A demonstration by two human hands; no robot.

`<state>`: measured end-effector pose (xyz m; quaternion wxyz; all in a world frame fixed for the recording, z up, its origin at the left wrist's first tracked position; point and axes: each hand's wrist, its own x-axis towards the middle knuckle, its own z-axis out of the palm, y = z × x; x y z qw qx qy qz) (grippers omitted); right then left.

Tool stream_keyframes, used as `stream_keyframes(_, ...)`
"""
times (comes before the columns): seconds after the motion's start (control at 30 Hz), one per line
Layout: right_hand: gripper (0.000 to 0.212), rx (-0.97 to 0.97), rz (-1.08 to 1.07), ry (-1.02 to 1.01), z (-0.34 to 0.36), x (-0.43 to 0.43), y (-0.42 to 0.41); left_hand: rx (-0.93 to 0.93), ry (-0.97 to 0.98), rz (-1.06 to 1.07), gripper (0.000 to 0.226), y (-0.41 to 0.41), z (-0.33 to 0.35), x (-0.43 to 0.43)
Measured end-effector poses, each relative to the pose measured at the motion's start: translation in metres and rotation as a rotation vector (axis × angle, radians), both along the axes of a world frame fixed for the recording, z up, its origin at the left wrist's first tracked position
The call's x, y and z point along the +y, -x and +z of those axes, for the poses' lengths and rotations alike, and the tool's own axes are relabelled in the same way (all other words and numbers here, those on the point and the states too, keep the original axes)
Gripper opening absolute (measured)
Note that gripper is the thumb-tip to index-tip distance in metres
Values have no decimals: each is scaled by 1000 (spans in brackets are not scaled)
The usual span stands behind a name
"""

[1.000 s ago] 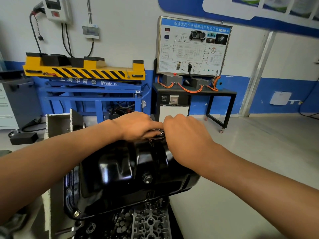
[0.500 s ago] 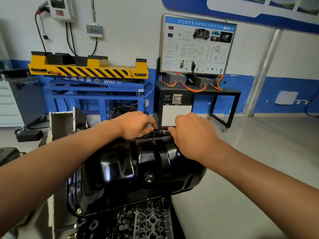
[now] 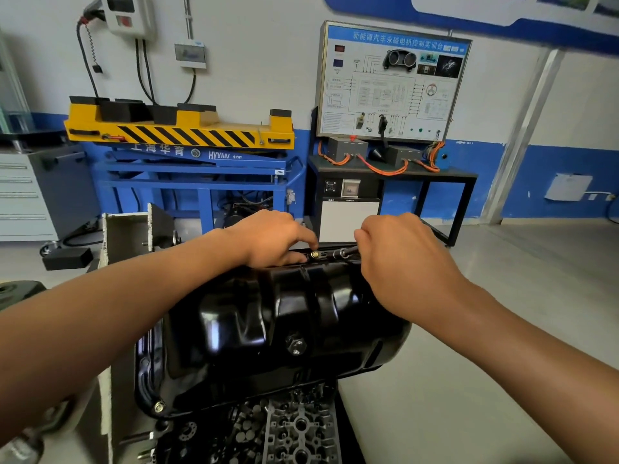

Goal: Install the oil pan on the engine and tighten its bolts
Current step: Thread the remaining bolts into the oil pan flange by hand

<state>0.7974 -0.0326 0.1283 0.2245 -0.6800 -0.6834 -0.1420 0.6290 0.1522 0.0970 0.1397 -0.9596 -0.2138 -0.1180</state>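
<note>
Oil pan (image 3: 268, 326) on engine; left hand (image 3: 271, 237) pinching bolt (image 3: 315, 254), right hand (image 3: 398, 252) grasping tool (image 3: 345, 252).

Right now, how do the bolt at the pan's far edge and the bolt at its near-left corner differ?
The far-edge bolt lies between both hands, the left hand touching beside it and the right hand holding a tool next to it. The near-left corner bolt is untouched, no hand or tool near. The far one looks brassy; the near one silvery. Both sit on the flange of the black oil pan.
</note>
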Motion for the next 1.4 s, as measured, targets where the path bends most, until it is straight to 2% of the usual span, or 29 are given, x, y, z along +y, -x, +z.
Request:
stream_keyframes(0.23, 37, 102, 3, -41, -13, -1, -18, 142, -46, -37, 22, -20, 7, -3)
stream_keyframes(0.53, 39, 239, 77, -121, -32, 5, -24, 89, 80, 48, 22, -23, 7, -2)
stream_keyframes(0.6, 41, 287, 101, -158, -30, 6, -27, -3, 239, 42, 20, -18, 9, -6)
stream_keyframes(0.67, 41, 357, 116, -193, -26, 8, -31, -265, 514, 51, 19, -11, 12, -10)
stream_keyframes(0.73, 38, 410, 114, -222, -20, 10, -37, -565, 946, 216, 23, -6, 21, -8)
stream_keyframes(0.77, 37, 427, 110, -239, -16, 12, -40, -640, 1191, 331, 23, -5, 26, -7)
stream_keyframes(0.8, 37, 445, 106, -259, -13, 13, -43, -654, 1386, 419, 19, -5, 31, -7)
stream_keyframes(0.87, 35, 490, 99, -289, -9, 13, -52, -605, 1595, 482, 11, -9, 39, -10)
stream_keyframes(0.97, 30, 639, 95, -285, -12, 11, -67, -567, 1696, 453, 20, -23, 42, -17)
stream_keyframes(1.1, 27, 803, 66, -251, -26, 7, -88, -601, 1730, 418, 35, -44, 35, -21)
stream_keyframes(1.4, 31, 1103, 78, -222, -41, 7, -120, -671, 1847, 333, 36, -75, 38, -27)
